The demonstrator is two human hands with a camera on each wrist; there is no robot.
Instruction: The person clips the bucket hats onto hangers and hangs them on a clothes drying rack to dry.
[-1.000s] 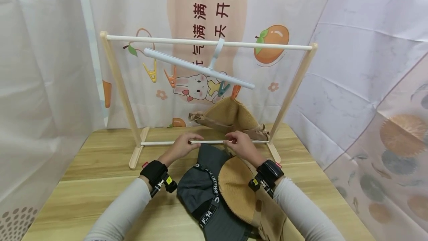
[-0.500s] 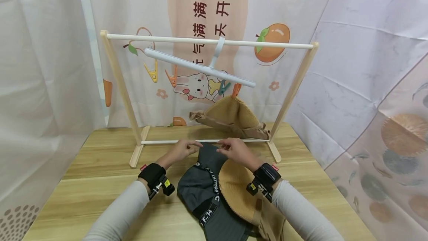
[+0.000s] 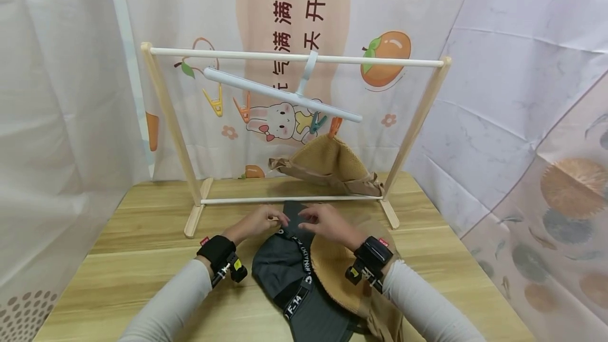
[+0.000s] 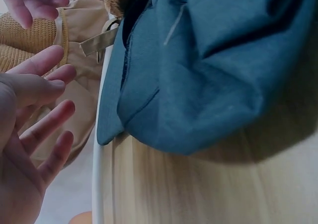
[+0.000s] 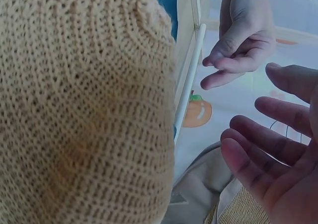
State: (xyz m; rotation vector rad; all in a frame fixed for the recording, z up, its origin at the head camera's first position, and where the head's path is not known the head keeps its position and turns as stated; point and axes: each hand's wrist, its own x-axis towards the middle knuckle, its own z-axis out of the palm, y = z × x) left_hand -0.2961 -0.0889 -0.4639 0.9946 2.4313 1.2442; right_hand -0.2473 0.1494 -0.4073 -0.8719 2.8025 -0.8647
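My left hand (image 3: 258,221) and right hand (image 3: 328,223) hover over the far brim of a dark grey sun hat (image 3: 277,263), with a gap between them. Neither holds anything. In the left wrist view the left hand (image 4: 30,119) has loosely spread fingers, beside the hat's crown (image 4: 198,75). The right hand (image 5: 278,139) also shows relaxed, separated fingers in the right wrist view. Beneath my right wrist lies a tan knitted hat (image 3: 334,276), overlapping the grey one. A second tan hat (image 3: 328,160) hangs by an orange clip (image 3: 335,126) at the right end of a pale hanger (image 3: 285,95).
A wooden rack (image 3: 174,131) stands at the back of the table (image 3: 142,268); its white lower bar (image 3: 237,201) runs just beyond my hands. The tilted hanger hooks over the upper bar (image 3: 228,55). Yellow (image 3: 215,102), orange (image 3: 243,108) and teal clips (image 3: 316,123) dangle below it.
Both hands have left the rack's lower bar, where their fingers were, and come back towards me over the grey hat. Hats, hanger and rack stay put.
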